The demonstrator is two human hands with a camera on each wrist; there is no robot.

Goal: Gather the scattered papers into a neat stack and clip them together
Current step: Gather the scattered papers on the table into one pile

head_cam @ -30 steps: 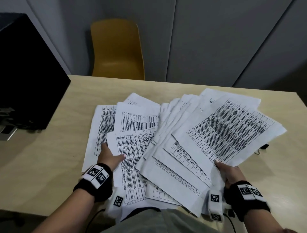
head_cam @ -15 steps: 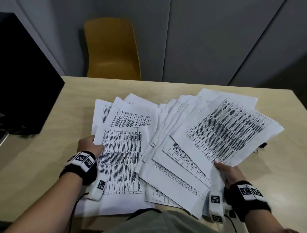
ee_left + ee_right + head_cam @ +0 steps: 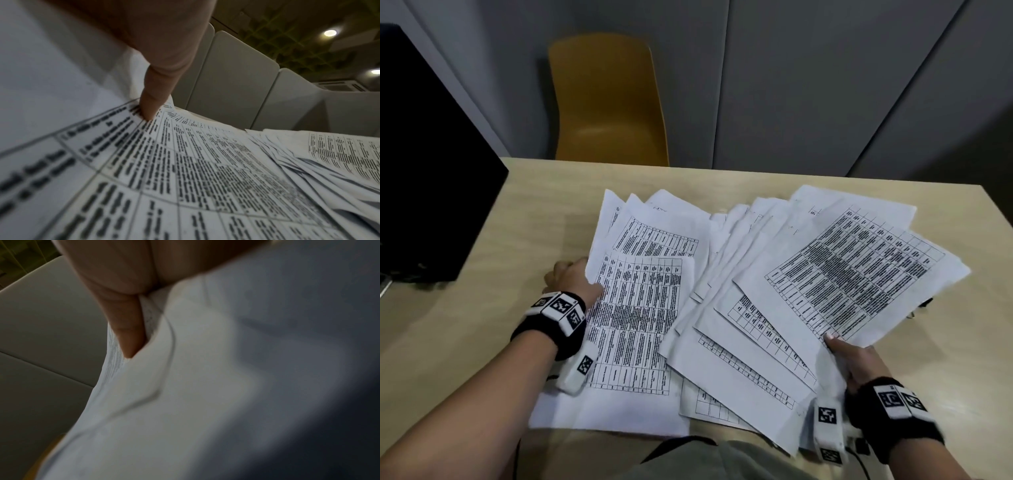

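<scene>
Printed table sheets lie spread over the wooden table [image 3: 482, 308]. My left hand [image 3: 577, 279] grips the left edge of the left pile [image 3: 640, 308]; its thumb [image 3: 151, 104] presses on the top sheet while the fingers are hidden behind the paper. My right hand [image 3: 849, 356] holds a fanned bundle of sheets [image 3: 852, 274] by its near corner, thumb [image 3: 128, 332] on top and the fingers under the paper [image 3: 205, 369]. A small dark object with a wire loop [image 3: 924, 304] peeks from under the fan's right edge, mostly hidden.
A black box-like object [image 3: 431, 171] stands at the table's left side. A yellow chair [image 3: 606, 102] sits behind the far edge, against grey wall panels. Bare tabletop shows left of my left hand and beyond the papers.
My left hand left the top of the left sheets and took hold of their left edge. Those sheets swung upright and closed up toward the fan. The right hand stayed put.
</scene>
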